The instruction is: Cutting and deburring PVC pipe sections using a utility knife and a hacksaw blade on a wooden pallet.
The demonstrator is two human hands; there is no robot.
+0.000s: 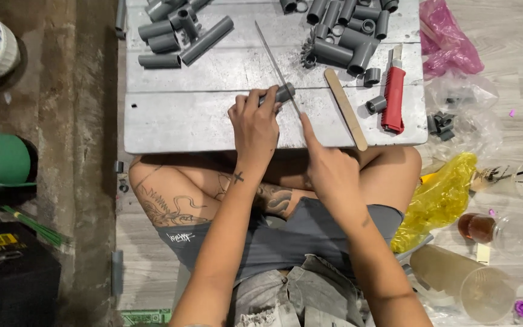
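Head view, looking down over crossed legs at a grey board (201,121) laid across the lap. Left hand (254,126) clenched around a short grey pipe piece (283,92), pinning it flat near the board's middle. Right hand (328,172) gripping the handle end of a long thin blade (276,68), forefinger stretched along its spine — blade running up and away across the pipe, touching it just beside the left fingertips.

To the right: a flat wooden stick (346,109), a red utility knife (393,97), and a heap of cut grey pipe sections (346,36). Another pile of pipe sections (177,33) at upper left.

For a clean cut, probably best to keep the pipe pressed hard against the board so it cannot roll, hold the blade square to the pipe's length, draw with long light strokes — and keep left fingertips tucked back from the edge, since they sit very close.
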